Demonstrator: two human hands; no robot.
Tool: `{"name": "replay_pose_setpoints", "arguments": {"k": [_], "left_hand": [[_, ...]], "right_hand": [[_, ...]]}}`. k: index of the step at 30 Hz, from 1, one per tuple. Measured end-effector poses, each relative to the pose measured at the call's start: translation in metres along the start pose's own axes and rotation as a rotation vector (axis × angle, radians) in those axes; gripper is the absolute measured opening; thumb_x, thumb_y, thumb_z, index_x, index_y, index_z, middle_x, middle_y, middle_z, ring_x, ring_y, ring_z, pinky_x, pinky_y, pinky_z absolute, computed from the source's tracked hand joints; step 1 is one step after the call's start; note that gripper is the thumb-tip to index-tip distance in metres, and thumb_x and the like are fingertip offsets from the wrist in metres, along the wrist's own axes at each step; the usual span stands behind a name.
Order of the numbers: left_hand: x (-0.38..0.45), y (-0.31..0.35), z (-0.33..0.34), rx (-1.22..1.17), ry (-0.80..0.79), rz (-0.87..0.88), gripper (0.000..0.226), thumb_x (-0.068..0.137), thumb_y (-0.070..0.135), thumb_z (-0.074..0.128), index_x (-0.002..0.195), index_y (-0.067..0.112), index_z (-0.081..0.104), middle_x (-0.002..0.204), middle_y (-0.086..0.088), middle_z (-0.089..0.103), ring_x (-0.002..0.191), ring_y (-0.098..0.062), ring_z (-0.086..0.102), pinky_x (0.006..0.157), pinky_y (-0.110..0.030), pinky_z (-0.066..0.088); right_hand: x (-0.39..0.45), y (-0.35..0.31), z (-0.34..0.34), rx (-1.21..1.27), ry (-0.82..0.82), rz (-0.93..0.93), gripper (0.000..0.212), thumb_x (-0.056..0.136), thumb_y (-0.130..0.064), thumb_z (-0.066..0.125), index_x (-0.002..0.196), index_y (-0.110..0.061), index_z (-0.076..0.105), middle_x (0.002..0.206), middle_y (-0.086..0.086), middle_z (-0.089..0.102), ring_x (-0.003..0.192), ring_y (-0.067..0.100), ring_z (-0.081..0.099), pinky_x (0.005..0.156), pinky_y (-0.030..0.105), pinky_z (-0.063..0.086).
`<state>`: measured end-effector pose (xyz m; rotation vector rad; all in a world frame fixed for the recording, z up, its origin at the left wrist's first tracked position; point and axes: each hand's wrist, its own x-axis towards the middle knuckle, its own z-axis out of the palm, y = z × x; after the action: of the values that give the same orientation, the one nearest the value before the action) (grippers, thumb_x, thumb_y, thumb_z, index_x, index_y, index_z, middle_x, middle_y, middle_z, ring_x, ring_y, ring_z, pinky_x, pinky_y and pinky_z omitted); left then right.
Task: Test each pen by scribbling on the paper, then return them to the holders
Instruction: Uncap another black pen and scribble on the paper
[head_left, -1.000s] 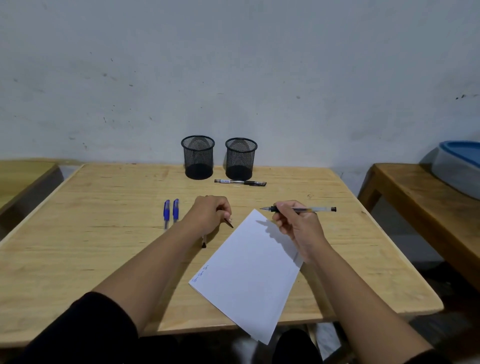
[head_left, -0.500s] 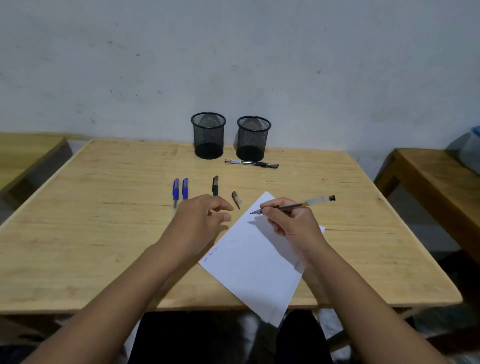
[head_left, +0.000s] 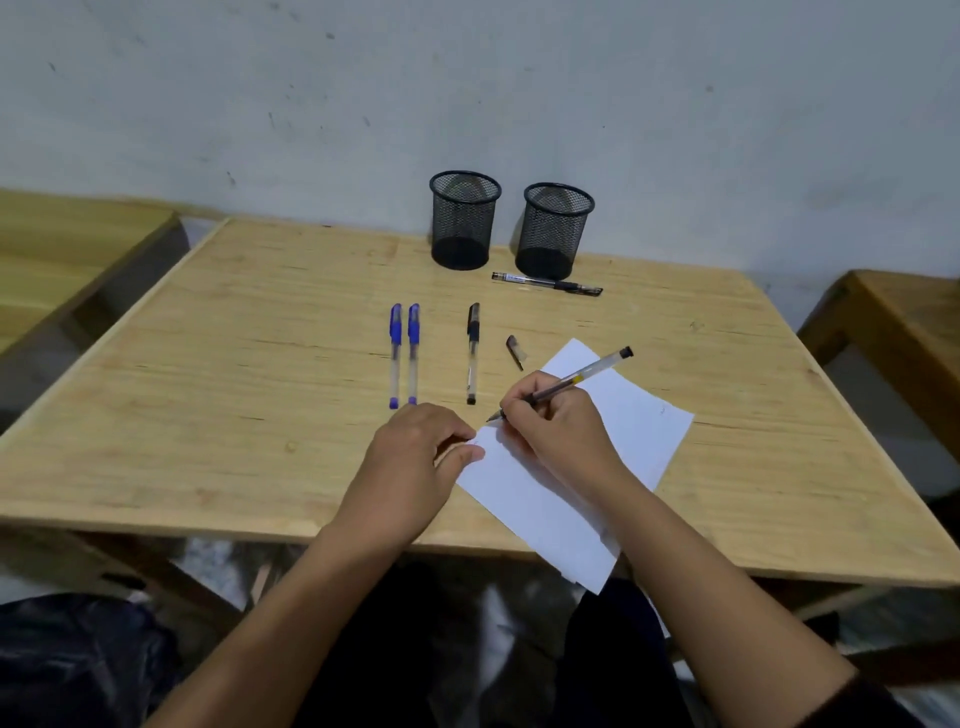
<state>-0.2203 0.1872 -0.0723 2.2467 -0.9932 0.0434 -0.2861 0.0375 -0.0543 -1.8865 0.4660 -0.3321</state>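
My right hand (head_left: 558, 432) grips an uncapped clear-barrelled black pen (head_left: 582, 376), tip down at the near left corner of the white paper (head_left: 628, 441). My left hand (head_left: 415, 462) rests at the paper's left edge, fingertips on it. Its loose cap (head_left: 515, 351) lies just beyond the sheet. Two blue pens (head_left: 404, 353) lie side by side on the wooden table (head_left: 234, 364), with a capped black pen (head_left: 472, 353) to their right. Another black pen (head_left: 548, 284) lies before two empty black mesh holders, the left holder (head_left: 464, 219) and the right holder (head_left: 556, 230).
A wooden bench (head_left: 893, 322) stands to the right of the table and another wooden surface (head_left: 62, 249) to the left. A pale wall rises directly behind the holders. The paper's near corner overhangs the table's front edge.
My right hand brought the pen down from above the far corner to the paper's near left corner. My left hand slid back onto the paper's edge. The view tilted down.
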Motion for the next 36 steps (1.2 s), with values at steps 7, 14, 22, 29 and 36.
{"name": "replay_pose_setpoints", "arguments": {"k": [7,14,22,29,36], "left_hand": [[-0.0004,-0.0014,0.0017,0.019,-0.011,-0.007,0.02,0.085,0.031,0.062,0.1,0.02,0.068,0.099,0.005,0.067,0.094,-0.009,0.053,0.08,-0.016,0.033],[0.0001,-0.0009,0.0031,0.022,-0.011,-0.012,0.022,0.085,0.032,0.062,0.102,0.02,0.067,0.101,0.005,0.067,0.096,-0.009,0.053,0.084,-0.019,0.037],[0.001,-0.0035,0.0051,0.023,-0.001,-0.005,0.022,0.085,0.032,0.062,0.102,0.02,0.067,0.101,0.005,0.067,0.097,-0.008,0.053,0.081,-0.015,0.031],[0.0006,-0.0048,0.0061,0.02,0.009,0.013,0.022,0.084,0.032,0.063,0.101,0.019,0.068,0.1,0.005,0.067,0.095,-0.008,0.053,0.081,-0.015,0.032],[0.0003,-0.0039,0.0049,0.024,0.004,0.014,0.021,0.084,0.031,0.063,0.101,0.018,0.068,0.099,0.004,0.067,0.095,-0.01,0.053,0.08,-0.016,0.032]], "right_hand": [[-0.0084,0.0014,0.0043,-0.095,-0.008,-0.074,0.013,0.084,-0.01,0.055,0.073,-0.011,0.062,0.06,-0.005,0.057,0.055,0.004,0.048,0.052,0.013,0.038],[-0.0074,0.0038,0.0076,-0.159,-0.035,-0.082,0.01,0.083,-0.012,0.056,0.074,-0.012,0.063,0.072,0.023,0.063,0.057,0.012,0.047,0.05,0.015,0.036],[-0.0066,0.0049,0.0088,-0.191,-0.014,-0.108,0.01,0.083,-0.011,0.057,0.076,-0.007,0.062,0.071,0.024,0.063,0.057,0.011,0.047,0.05,0.013,0.036],[-0.006,0.0041,0.0086,-0.199,0.004,-0.121,0.009,0.082,-0.008,0.057,0.074,-0.006,0.06,0.068,0.019,0.063,0.055,0.008,0.046,0.05,0.012,0.035],[-0.0056,0.004,0.0091,-0.216,0.017,-0.127,0.01,0.082,-0.008,0.057,0.074,-0.006,0.061,0.069,0.018,0.063,0.056,0.007,0.045,0.051,0.012,0.036]]}}
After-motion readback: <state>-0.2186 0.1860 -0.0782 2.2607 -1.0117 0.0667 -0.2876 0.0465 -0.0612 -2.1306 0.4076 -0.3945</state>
